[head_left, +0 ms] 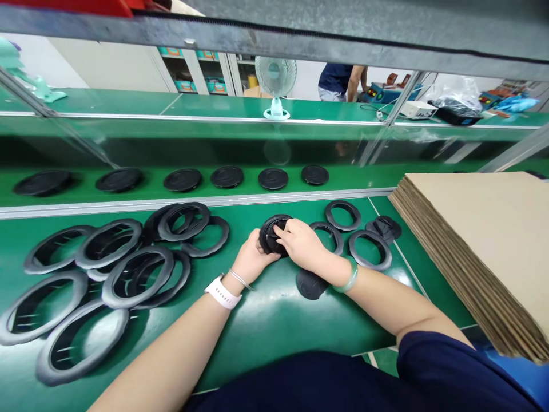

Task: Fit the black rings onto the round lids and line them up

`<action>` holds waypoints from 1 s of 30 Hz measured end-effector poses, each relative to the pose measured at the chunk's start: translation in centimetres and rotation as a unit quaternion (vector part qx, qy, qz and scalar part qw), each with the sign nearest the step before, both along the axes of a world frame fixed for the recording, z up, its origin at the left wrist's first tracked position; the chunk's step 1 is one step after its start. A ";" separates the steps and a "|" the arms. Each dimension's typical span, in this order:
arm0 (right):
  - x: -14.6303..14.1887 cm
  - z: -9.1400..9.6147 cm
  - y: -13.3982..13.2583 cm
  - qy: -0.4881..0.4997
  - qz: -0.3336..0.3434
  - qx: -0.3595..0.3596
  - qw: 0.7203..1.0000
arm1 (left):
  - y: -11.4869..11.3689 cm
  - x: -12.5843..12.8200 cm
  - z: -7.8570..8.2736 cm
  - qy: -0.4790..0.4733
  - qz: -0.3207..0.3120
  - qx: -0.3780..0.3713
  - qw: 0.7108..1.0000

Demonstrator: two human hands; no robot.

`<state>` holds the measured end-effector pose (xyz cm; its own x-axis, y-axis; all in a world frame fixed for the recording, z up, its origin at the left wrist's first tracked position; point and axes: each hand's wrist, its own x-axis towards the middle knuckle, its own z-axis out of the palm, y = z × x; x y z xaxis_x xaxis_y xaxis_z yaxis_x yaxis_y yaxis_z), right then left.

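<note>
Holding a black round part (269, 236) at the centre of the dial, low over the counter (257, 323) — touching it or not, impossible to tell. Gripped at the near-left rim by the left hand (252, 258), with fingers and thumb clamped on it, probably to keep it from turning. Met at its middle by the right hand (298, 243), with fingers bunched and one pointing inward, perhaps for pressure there; no telling whether pinching anything. At eight to nine o'clock, large black rings (108, 289) overlapping in a loose spread, seemingly for easy left reach. At three, smaller black rings (329, 215) beside flat black pieces (385, 229), handy for the right; between four and five, a loose black disc (311, 285) near the right wrist. From past nine round to one, six black discs (273, 178) spaced in a row beyond the metal rail (240, 198), apparently to stay separate. Farther out at three, stacked cardboard sheets (484, 212), edges roughly aligned. As for containers: at eleven, a cabinet (195, 71) with teal boxes (185, 86) on its shelves — contents too small to tell; at two, a black tray (457, 118) under crumpled clear plastic (465, 94).
</note>
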<state>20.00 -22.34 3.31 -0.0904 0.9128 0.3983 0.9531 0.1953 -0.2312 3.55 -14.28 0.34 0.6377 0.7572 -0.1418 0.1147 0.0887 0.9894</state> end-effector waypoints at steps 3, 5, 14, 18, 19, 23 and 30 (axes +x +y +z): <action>0.4 0.3 -0.5 0.122 -0.047 0.096 0.987 | -0.1 0.2 0.3 -0.042 0.024 -0.014 0.999; 0.8 0.1 -0.4 0.218 -0.090 0.110 0.966 | -0.4 0.3 0.5 -0.063 0.013 -0.021 0.998; 1.4 -1.6 1.1 0.436 -0.119 0.000 0.892 | -0.8 0.0 0.2 -0.043 -0.021 0.046 0.998; 0.9 -1.6 1.2 0.468 -0.122 -0.011 0.875 | -0.7 -0.1 0.4 0.029 0.016 0.134 0.990; 0.9 -1.5 1.2 0.472 -0.127 -0.011 0.872 | -0.7 0.0 0.4 0.039 0.019 0.146 0.988; 1.1 -1.1 1.1 0.484 -0.121 -0.026 0.866 | -0.7 0.0 0.9 0.067 0.030 0.158 0.985; 1.3 0.3 0.3 0.478 -0.045 -0.103 0.871 | -0.4 0.0 1.0 0.073 0.039 0.164 0.983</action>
